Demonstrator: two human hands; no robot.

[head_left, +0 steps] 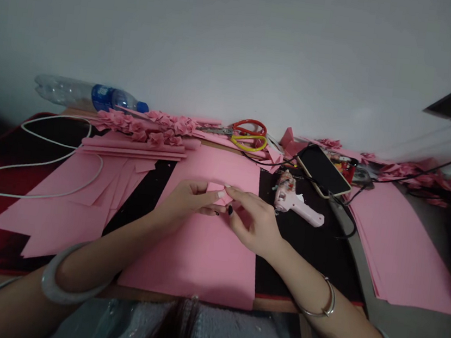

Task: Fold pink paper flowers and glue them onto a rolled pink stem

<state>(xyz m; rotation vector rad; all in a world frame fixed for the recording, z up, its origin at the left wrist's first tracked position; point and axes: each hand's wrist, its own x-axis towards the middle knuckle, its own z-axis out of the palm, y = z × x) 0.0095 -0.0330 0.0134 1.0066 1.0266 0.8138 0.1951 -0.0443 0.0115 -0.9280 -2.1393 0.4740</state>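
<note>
Between my two hands is a small folded piece of pink paper [215,188], held above a large pink sheet [206,260] on the table. My left hand [184,199] grips it from the left, thumb on top and fingers underneath. From the right, my right hand [254,219] pinches its edge with the fingertips. Part of the folded paper is covered by my fingers. A white glue gun [297,204] lies on the dark mat, to the right of my right hand.
Scissors [250,135] with red and yellow handles, pink paper flowers [169,123] and a plastic bottle [70,92] lie along the wall. A phone [324,170] sits among black cables. Pink sheets lie left [63,215] and right [408,252]. A white cable [37,190] loops at left.
</note>
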